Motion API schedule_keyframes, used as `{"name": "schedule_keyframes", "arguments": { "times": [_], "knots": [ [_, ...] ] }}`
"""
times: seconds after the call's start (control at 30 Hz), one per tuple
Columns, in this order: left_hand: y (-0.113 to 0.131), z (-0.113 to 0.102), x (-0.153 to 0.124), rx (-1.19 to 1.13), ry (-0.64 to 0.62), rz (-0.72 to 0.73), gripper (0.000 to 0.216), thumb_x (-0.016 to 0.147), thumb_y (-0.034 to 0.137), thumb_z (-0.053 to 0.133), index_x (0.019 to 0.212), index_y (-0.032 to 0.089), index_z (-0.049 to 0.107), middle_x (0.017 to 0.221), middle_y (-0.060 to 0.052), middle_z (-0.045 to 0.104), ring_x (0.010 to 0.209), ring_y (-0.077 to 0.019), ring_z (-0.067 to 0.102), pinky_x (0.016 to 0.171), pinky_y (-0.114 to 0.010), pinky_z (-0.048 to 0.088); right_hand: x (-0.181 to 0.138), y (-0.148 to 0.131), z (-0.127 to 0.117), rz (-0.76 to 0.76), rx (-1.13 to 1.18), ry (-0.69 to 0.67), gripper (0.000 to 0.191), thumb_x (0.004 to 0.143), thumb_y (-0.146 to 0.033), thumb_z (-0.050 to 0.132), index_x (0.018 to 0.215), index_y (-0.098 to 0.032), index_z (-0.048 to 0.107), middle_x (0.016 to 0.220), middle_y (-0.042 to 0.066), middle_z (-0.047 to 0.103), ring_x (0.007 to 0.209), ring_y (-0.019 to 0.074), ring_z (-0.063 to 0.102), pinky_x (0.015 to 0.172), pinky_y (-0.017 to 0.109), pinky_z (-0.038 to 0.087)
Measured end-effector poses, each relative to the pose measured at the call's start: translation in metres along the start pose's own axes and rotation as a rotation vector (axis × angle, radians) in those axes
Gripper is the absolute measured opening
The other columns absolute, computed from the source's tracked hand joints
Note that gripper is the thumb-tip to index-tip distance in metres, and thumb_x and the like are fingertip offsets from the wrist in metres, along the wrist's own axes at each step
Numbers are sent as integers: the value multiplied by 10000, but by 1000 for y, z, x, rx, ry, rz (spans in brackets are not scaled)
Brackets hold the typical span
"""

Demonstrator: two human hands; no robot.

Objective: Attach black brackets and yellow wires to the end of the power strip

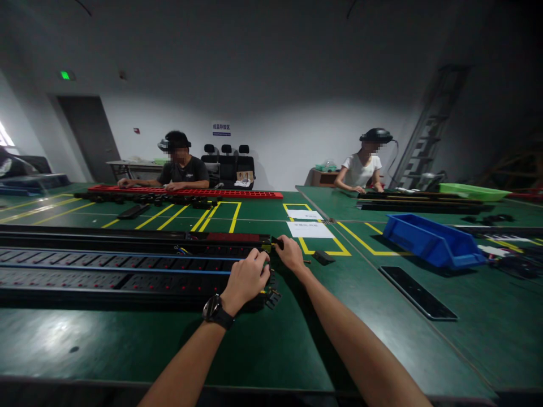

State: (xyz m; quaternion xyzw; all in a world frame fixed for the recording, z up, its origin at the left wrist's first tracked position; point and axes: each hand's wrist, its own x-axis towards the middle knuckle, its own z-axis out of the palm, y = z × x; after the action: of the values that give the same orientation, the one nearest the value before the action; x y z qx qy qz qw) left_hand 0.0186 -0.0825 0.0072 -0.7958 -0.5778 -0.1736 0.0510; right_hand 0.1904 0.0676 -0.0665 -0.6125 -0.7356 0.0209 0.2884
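Note:
Long black power strips (127, 285) with rows of sockets and small red parts lie side by side on the green table. My left hand (248, 277), wearing a black watch (217, 312), is closed over the right-hand end of a strip; its fingertips are partly hidden. Beside it, my right hand (292, 255) pinches a small black end piece (278, 243) against or very near the end of the rear strip. Bits of yellow show between the hands. A small black block (324, 258) lies right of my right hand. Another black piece (272, 299) sits below my left fingers.
To the right are a blue bin (432, 242) and a dark phone-like slab (418, 293). White paper sheets (309, 229) lie behind my hands. Across the table, two people work, one at a red rail (237, 194), the other at black strips (416, 202). A green tray (473, 192) stands far right.

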Motion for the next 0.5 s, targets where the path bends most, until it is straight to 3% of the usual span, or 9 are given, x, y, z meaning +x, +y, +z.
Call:
{"name": "schedule_keyframes", "arguments": {
  "times": [0.13, 0.5],
  "knots": [
    [-1, 1, 0, 4, -3, -3, 234, 1011, 314, 429, 1174, 260, 588, 1155, -52, 605, 884, -194, 683, 736, -300, 518, -1, 4, 1, 3, -12, -70, 204, 962, -333, 596, 1132, -234, 651, 1013, 49, 732, 911, 194, 657, 690, 264, 372],
    [-1, 2, 0, -2, 18, 5, 208, 1008, 304, 446, 1150, 256, 590, 1144, -42, 608, 887, -184, 684, 689, -278, 497, -10, -3, -5, -92, -56, -60, 161, 982, -277, 553, 1114, -220, 626, 1063, 62, 718, 945, 188, 648, 726, 257, 387]
  ]
}}
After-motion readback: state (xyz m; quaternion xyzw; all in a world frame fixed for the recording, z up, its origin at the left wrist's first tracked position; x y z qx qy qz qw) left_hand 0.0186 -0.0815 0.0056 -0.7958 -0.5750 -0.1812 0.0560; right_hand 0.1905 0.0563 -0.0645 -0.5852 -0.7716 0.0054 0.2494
